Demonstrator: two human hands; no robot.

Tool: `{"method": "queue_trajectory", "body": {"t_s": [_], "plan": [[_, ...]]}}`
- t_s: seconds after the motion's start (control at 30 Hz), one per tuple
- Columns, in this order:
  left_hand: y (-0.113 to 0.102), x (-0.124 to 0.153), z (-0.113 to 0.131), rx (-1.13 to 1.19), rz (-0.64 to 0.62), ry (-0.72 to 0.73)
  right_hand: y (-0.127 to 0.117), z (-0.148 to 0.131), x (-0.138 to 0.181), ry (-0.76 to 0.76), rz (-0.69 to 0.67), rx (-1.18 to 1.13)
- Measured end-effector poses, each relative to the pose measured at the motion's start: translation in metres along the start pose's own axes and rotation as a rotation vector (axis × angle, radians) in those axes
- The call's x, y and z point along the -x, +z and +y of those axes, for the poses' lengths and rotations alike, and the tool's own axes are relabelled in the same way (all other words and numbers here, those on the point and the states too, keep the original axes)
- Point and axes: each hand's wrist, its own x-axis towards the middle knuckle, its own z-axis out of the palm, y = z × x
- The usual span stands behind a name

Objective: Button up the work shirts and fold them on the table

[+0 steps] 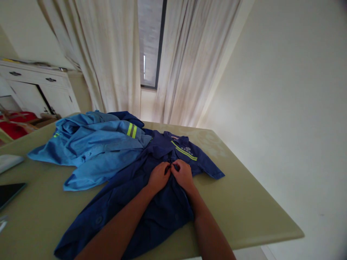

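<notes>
A dark blue work jacket (151, 169) with a yellow-green reflective strip and a printed logo on its chest lies spread on the table. Below that strip, along the jacket's front, my left hand (159, 175) and my right hand (183, 173) meet with fingertips together, both pinching the cloth. Whatever small part is between the fingertips is hidden. To the left, a light blue work jacket (108, 141) with a reflective band on its sleeve lies crumpled, touching the dark one.
The greenish table (238, 202) ends at a rounded right corner near the wall. A phone (11, 193) and a white object (9, 162) lie at its left edge. Behind stand curtains (114, 54) and a white cabinet (56, 94), with red items (16, 126) beside it.
</notes>
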Motion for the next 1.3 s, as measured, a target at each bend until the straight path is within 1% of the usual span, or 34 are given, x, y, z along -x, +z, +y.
{"method": "queue_trajectory", "body": {"t_s": [0.1,0.2,0.33,0.5,0.67,0.83,0.93,1.0,1.17,1.3], "plan": [[-0.001,-0.001,-0.002,0.004,0.038,0.001,-0.001,0.0,0.001,-0.001,-0.022,0.018],[-0.003,-0.002,-0.002,0.054,0.074,0.023,-0.002,-0.001,0.002,0.019,-0.003,0.049],[-0.003,-0.003,-0.001,0.051,0.062,0.067,-0.002,-0.001,0.002,0.073,-0.006,0.101],[-0.002,-0.001,-0.001,0.026,0.055,0.052,0.0,0.004,0.002,0.079,-0.048,0.148],[-0.003,0.0,0.001,0.052,0.061,0.022,0.002,0.01,0.001,0.086,-0.049,0.104],[-0.001,-0.001,0.002,0.03,0.084,0.001,0.004,0.012,-0.001,0.076,-0.039,0.076],[0.0,-0.001,0.0,0.022,0.062,-0.012,0.004,0.011,-0.001,0.076,-0.041,0.069],[0.0,-0.001,-0.001,0.02,0.049,-0.01,0.003,0.01,-0.001,0.072,-0.036,0.064],[0.0,0.0,-0.002,0.016,0.063,-0.001,0.001,0.01,-0.001,0.071,-0.053,0.033],[-0.001,0.0,-0.002,0.039,0.046,0.034,0.003,0.017,-0.001,0.111,-0.078,0.044]]}}
